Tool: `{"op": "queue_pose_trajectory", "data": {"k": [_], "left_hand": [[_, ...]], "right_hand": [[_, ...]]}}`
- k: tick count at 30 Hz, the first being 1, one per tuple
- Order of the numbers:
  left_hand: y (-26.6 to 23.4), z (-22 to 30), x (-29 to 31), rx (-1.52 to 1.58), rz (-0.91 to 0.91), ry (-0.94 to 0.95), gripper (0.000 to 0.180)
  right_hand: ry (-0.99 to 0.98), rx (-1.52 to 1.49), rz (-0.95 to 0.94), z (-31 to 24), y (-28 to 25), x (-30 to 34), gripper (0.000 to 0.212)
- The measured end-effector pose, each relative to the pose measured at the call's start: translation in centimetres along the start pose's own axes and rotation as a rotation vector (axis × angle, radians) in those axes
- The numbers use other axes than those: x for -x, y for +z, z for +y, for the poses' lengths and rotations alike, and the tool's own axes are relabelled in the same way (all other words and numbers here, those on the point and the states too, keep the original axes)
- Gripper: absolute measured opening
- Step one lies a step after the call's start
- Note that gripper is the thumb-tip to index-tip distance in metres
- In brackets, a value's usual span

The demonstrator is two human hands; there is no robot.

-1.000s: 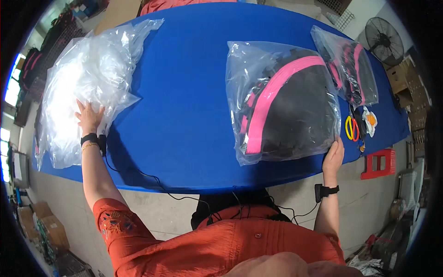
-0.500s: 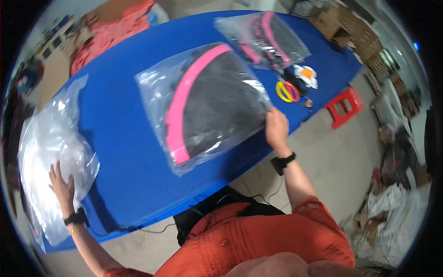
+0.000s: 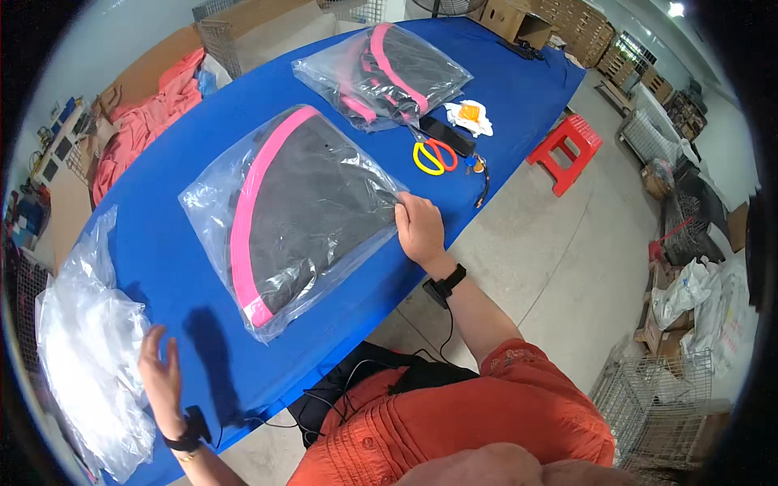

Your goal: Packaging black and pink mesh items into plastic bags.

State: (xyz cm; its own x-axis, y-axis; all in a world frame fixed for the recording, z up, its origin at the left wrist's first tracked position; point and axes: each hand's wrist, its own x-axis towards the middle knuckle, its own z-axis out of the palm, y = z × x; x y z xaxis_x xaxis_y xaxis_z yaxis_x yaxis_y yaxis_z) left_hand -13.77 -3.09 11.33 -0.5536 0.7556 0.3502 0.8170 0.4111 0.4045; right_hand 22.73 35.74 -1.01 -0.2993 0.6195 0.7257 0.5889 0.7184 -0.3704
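A clear plastic bag lies flat on the blue-covered table, holding folded dark grey fabric with a curved pink band. My right hand is closed on the bag's right edge. At the left end of the table, my left hand is raised beside a heap of loose clear plastic bags. Its fingers are apart and nothing is in them. A second bagged bundle of dark and pink fabric lies farther back.
Scissors with red and yellow handles, a black phone, a crumpled white wrapper and keys lie right of the bundles. A red stool stands beyond the table's right edge. Pink cloth is piled at the far left.
My left hand has come away from the middle of the plastic heap toward its right side. The right hand keeps hold of the bag. The whole view has shifted.
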Motion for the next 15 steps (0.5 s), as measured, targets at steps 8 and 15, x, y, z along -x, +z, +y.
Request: {"op": "queue_pose_trajectory", "data": {"k": [8,15], "left_hand": [[-3.6,21.1,0.4,0.205,0.046,0.569,0.022],[-5.8,27.9,-0.3,0.475,-0.089,0.824,0.020]], "right_hand": [[-0.036,0.043,-0.021,0.6,0.5,0.4,0.023],[-0.094,0.011,0.008,0.9,0.8,0.1,0.027]]}}
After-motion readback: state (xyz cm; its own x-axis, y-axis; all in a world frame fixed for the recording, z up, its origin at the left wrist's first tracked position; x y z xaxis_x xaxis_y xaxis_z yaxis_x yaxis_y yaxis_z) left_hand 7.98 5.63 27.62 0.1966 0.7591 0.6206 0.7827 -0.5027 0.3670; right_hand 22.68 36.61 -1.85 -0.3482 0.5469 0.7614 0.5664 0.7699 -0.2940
